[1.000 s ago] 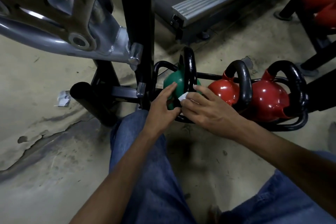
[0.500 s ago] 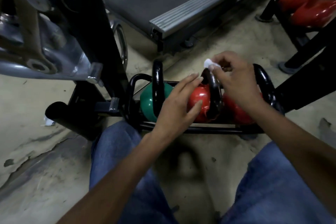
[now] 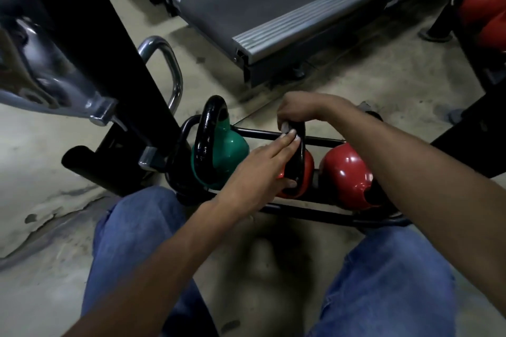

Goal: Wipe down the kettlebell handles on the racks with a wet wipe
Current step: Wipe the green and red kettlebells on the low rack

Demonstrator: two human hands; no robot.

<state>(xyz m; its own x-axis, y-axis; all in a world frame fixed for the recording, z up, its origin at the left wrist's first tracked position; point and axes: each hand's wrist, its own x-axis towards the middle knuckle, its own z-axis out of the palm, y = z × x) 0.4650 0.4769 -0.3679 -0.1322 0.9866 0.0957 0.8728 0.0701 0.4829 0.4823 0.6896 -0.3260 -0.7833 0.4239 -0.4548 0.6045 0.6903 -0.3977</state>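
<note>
Right grip (image 3: 301,109) is curled over the top of the middle handle (image 3: 299,156), fingers bent down the left side of the black loop. On my feed I see a small pale patch of the wet wipe (image 3: 285,128) pressed between those fingers and the metal. Most of the wipe is hidden under the hand, so I cannot tell how it is folded. Left grip (image 3: 254,169) lies flat and relaxed. Its fingers are straight, their tips touching the handle just below the wipe, while the thumb rests lower down on the near part of the same handle. It has hold of nothing.

That handle belongs to the middle red kettlebell (image 3: 308,169), which sits in a low black tube rack (image 3: 315,213) on the floor (image 3: 49,145). To its left in the same rack I have the green kettlebell (image 3: 228,152), its own glossy black handle rising above it. To its right is a second red kettlebell (image 3: 345,169), partly behind the right forearm. Neither grip touches either of them.

Beyond the rack a treadmill deck (image 3: 273,8) runs away to the far side. A chrome loop (image 3: 171,63) and a black machine post (image 3: 90,35) stand at the far left. More red kettlebells (image 3: 484,8) sit at the far right. Blue jeans (image 3: 137,227) cover the two knees at the near edge, one on either side.
</note>
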